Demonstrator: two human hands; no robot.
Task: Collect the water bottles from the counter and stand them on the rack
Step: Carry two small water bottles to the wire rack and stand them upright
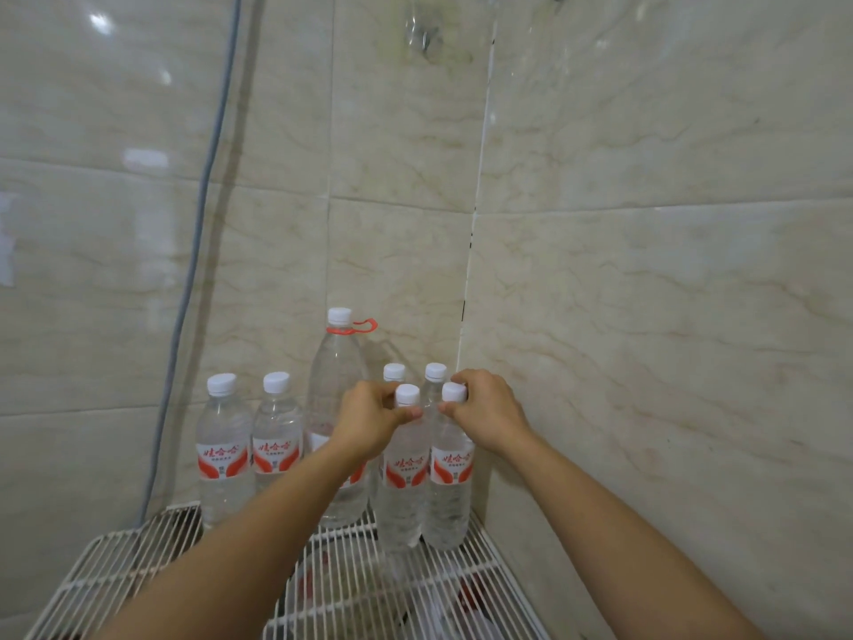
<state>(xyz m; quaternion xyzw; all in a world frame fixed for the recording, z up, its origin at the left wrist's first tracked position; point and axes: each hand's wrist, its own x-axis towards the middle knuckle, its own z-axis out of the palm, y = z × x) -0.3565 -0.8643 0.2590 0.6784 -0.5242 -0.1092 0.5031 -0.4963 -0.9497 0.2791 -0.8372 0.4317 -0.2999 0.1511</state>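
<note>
Several clear water bottles with white caps and red-and-white labels stand upright on a white wire rack in a tiled corner. My left hand grips the neck of one front bottle, just below its cap. My right hand grips the neck of the bottle beside it, at the rack's right end. Both bottles rest on the wires. Behind them two more caps show. A taller bottle with a red carry ring stands behind my left hand, and two bottles stand further left.
Tiled walls close in the rack at the back and on the right. A grey cable hangs down the left wall to the rack's back corner. Dim red and white items show through the wires on a lower level.
</note>
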